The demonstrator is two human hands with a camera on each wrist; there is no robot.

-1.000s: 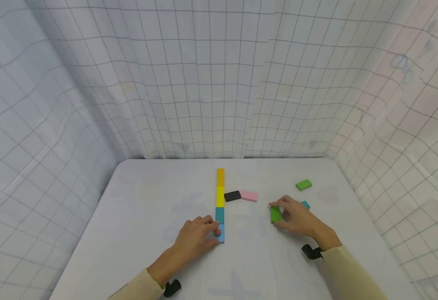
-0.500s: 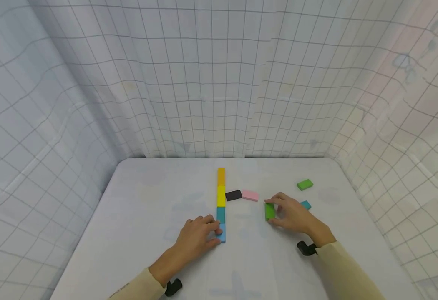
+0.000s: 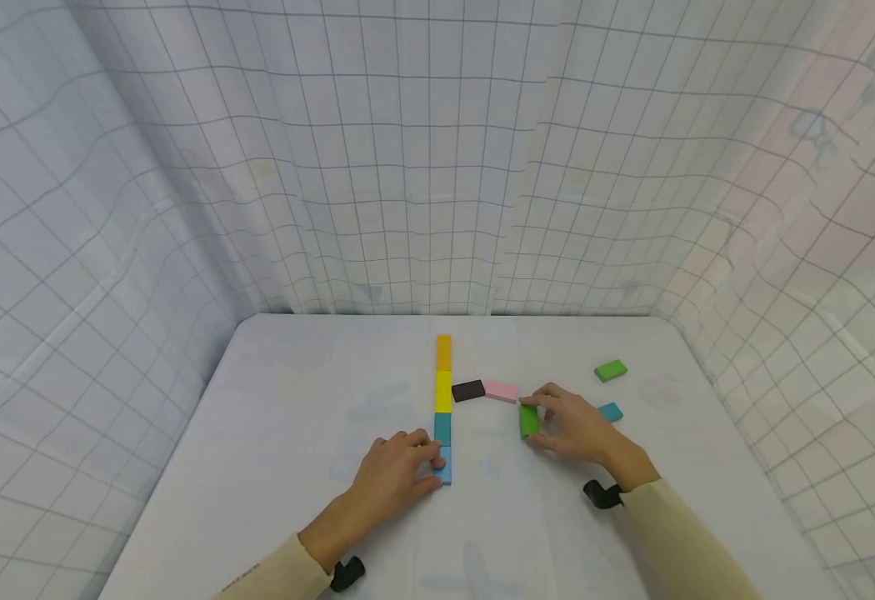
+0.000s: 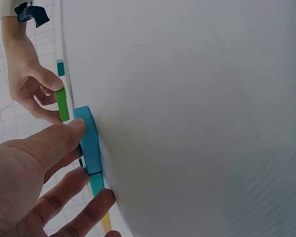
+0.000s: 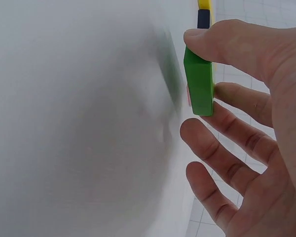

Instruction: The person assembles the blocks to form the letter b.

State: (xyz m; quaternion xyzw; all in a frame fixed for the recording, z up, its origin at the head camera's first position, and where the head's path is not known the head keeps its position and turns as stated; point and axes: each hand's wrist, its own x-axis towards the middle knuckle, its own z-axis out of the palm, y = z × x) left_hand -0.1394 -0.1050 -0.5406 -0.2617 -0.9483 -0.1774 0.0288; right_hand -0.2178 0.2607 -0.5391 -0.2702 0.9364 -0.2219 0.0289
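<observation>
My right hand [image 3: 576,425] pinches a dark green block [image 3: 529,422] between thumb and fingertips at its two ends. In the right wrist view the green block [image 5: 199,81] stands off the white surface, with a green reflection or shadow beside it. My left hand [image 3: 396,471] holds a light blue block [image 3: 445,465], its thumb at the near end. That block ends a straight line running away from me: a teal block [image 3: 442,429], a yellow block [image 3: 443,392] and an orange block [image 3: 444,353]. The left wrist view shows the light blue block [image 4: 90,143] under the thumb.
A black block [image 3: 468,391] lies beside the yellow one, with a pink block [image 3: 501,391] at its right end. Farther right are a lighter green block [image 3: 611,371] and a teal block [image 3: 611,412] partly behind the right hand. Gridded curtains [image 3: 407,167] enclose the white table [image 3: 317,367].
My right hand has moved left with the dark green block, bringing it closer to the pink block and the line. The left hand has stayed on the light blue block.
</observation>
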